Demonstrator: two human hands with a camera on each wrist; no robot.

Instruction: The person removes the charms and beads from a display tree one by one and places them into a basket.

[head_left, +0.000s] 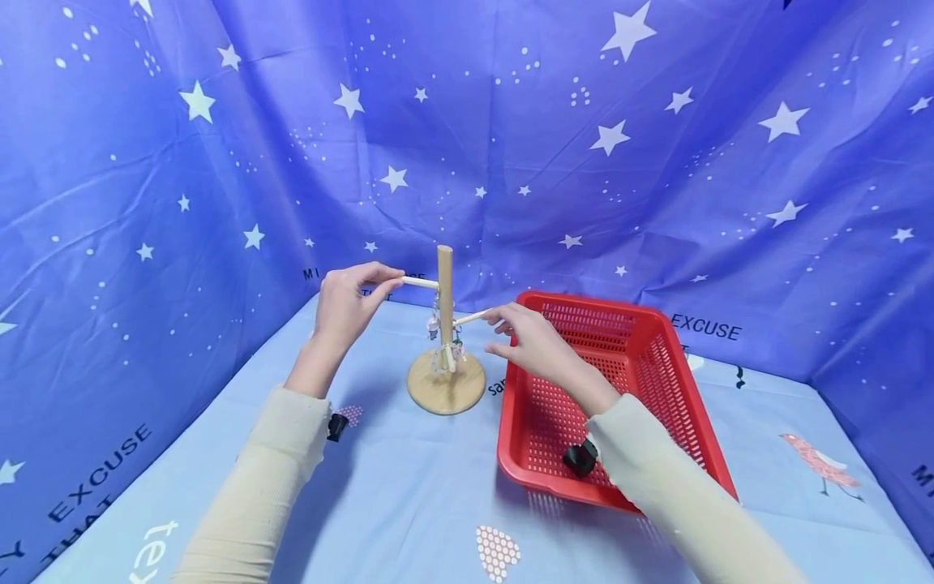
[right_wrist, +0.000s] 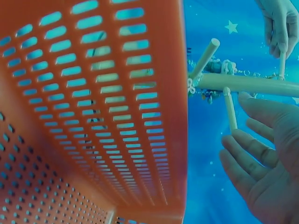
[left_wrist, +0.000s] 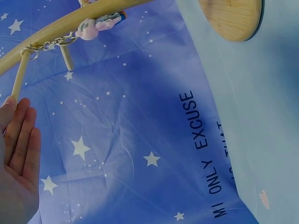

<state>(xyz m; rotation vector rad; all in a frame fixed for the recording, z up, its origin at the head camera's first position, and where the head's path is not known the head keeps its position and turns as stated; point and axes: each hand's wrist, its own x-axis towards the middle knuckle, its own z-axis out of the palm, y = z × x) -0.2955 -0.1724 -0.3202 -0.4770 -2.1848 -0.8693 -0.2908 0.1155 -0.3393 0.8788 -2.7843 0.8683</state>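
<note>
Wooden stand (head_left: 446,304): upright between the two hands, its round base (head_left: 447,395) on the cloth, lower than both.
Upper peg (head_left: 421,282): pinched at its free end between thumb and forefinger of the left hand (head_left: 345,302); the other fingers lie extended.
Middle peg (head_left: 471,317): points at the right hand (head_left: 536,341), whose fingers are loosely spread and slightly bent, thumb apart; its tip is right at the fingertips, whether touching I cannot tell.
Keychains (head_left: 433,325): several, bunched along the post, right of the left hand and below it; one metal ring (left_wrist: 29,52) circles the upper peg near the post, its chain leading to a pink-and-white figure (left_wrist: 91,29).
Red plastic basket (head_left: 660,385): perforated, beneath the right hand and forearm, extending to their right.
Cream sleeves (head_left: 251,478): behind each hand.
Light-blue cloth (head_left: 409,495): under everything, below both hands.
Starry blue backdrop (head_left: 467,122): beyond the hands.
</note>
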